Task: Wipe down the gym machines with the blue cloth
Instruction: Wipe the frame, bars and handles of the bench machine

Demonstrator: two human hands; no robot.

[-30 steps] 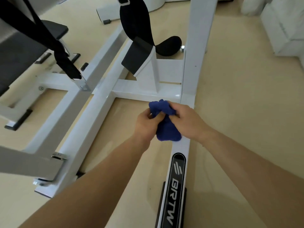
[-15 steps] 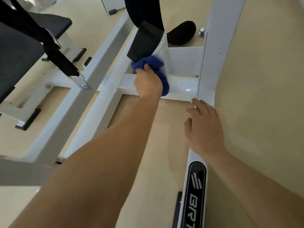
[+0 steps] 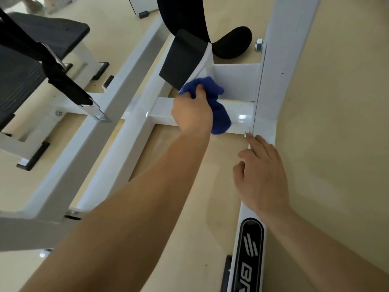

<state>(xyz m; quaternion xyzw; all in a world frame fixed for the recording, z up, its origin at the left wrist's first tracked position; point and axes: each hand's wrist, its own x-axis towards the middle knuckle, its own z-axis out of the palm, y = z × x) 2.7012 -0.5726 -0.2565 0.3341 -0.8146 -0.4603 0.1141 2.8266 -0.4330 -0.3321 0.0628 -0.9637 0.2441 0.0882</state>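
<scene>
On the white crossbar (image 3: 242, 120) low in the machine (image 3: 134, 131), the blue cloth (image 3: 220, 119) sits bunched in the left hand (image 3: 192, 114). The hand's fingers are curled tight round it. The upper folds of the cloth push up against the white upright plate (image 3: 207, 60), just under the tilted black pad (image 3: 181, 66). Its lower end hangs over the front edge of the crossbar. The left forearm reaches in from the bottom left, crossing above the beige floor (image 3: 328, 144). The right hand (image 3: 263, 178) lies palm down on the long white rail (image 3: 273, 81) that runs up the right side. Its fingers are straight and a little spread and hold nothing. The fingertips (image 3: 251, 140) lie right at the joint where crossbar and rail meet, near the cloth but apart from it. Below the wrist, the rail carries a black oval logo plate (image 3: 249, 249) with pale lettering, and a black foot (image 3: 226, 272) shows at its left edge. A bolt (image 3: 259, 44) sticks out from the rail higher up, beside a rounded black cushion (image 3: 233, 44) near the floor. To the left, two slanted white beams run side by side. A black strap (image 3: 63, 81) ending in a metal bracket (image 3: 95, 111) hangs over them. Further left stands a bench (image 3: 48, 36) with a dark padded top on white legs.
</scene>
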